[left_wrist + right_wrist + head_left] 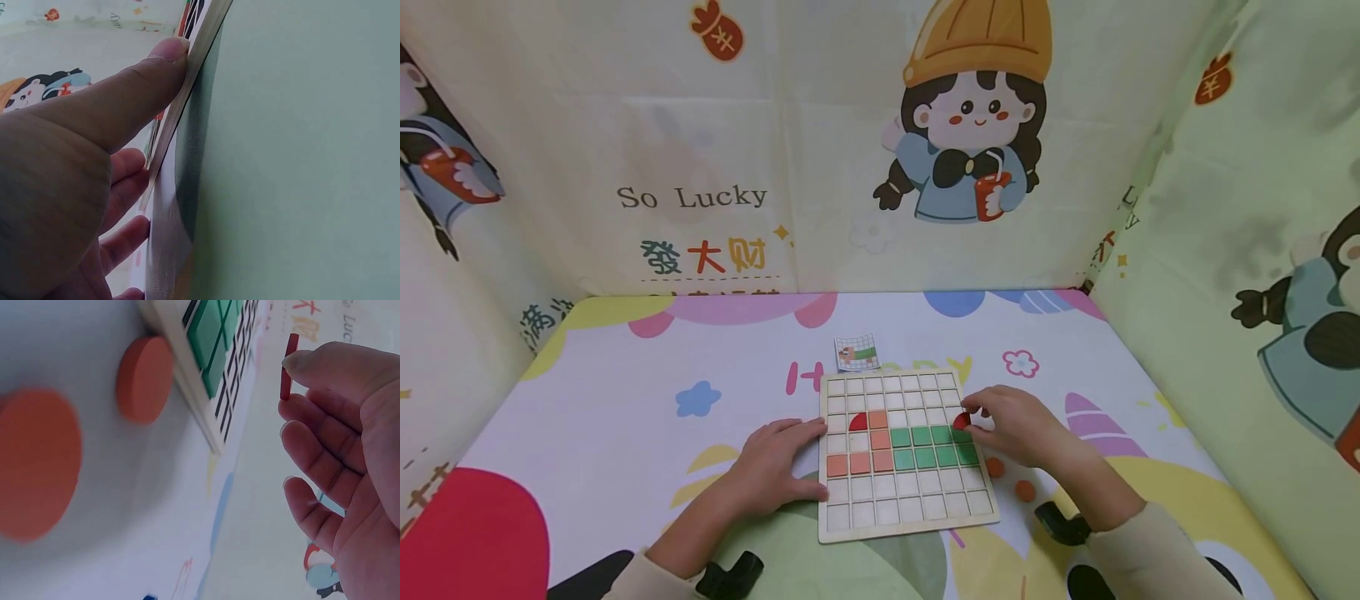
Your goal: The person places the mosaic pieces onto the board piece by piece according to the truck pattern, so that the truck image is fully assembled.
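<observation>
A wooden grid board point(910, 528) with white cells lies in front of me. Green squares point(925, 457) fill two rows at its right, and salmon squares point(880, 438) sit towards its left. One red quarter-round tile point(858, 422) is on the board near the salmon ones. My left hand point(778, 467) rests along the board's left edge, its thumb and fingertips against the side. Between thumb and forefinger, my right hand point(1018, 427) pinches another red tile point(289, 365) with a curved edge, held over the board's right edge; in the right wrist view it stands edge-on.
Two orange discs point(1025, 491) lie just right of the board, below my right hand. A small card point(857, 352) with a coloured grid picture sits behind the board's far edge. Printed cloth walls point(820, 167) rise behind the patterned tabletop point(625, 400).
</observation>
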Tool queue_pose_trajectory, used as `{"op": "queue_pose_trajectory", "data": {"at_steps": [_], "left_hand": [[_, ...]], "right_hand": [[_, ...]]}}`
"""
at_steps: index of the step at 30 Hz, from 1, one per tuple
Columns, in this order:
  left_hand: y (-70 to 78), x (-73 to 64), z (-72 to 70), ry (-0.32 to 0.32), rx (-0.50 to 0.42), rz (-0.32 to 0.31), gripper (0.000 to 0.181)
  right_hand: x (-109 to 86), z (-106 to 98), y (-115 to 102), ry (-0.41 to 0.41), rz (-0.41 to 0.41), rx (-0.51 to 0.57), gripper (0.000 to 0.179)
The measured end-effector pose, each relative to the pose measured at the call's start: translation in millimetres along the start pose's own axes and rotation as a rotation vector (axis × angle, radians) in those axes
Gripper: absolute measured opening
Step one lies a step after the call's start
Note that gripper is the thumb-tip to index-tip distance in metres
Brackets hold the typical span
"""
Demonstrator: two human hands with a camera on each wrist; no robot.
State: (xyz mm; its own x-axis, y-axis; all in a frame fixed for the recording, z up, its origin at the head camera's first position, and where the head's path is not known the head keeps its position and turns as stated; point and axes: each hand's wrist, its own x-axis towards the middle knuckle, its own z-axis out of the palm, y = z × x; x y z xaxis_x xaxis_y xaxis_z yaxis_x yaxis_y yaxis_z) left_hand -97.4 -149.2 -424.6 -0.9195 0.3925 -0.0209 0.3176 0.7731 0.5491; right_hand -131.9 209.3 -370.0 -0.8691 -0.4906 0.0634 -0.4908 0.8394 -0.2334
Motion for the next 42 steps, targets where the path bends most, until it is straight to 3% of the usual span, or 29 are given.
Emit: {"op": "queue_pose_trajectory", "data": {"at_steps": [22,42], "left_hand": [[-1.8,-0.2,0.6,0.007,0.005,0.012,0.084],[-1.0,0.6,-0.1,-0.006,0.002,-0.003,0.085]], "right_hand": [[33.7,10,-39,0.019,-0.199,-0.008,0.024],[59.2,18,-78,-0.073,-0.168,0.063,0.029]]}}
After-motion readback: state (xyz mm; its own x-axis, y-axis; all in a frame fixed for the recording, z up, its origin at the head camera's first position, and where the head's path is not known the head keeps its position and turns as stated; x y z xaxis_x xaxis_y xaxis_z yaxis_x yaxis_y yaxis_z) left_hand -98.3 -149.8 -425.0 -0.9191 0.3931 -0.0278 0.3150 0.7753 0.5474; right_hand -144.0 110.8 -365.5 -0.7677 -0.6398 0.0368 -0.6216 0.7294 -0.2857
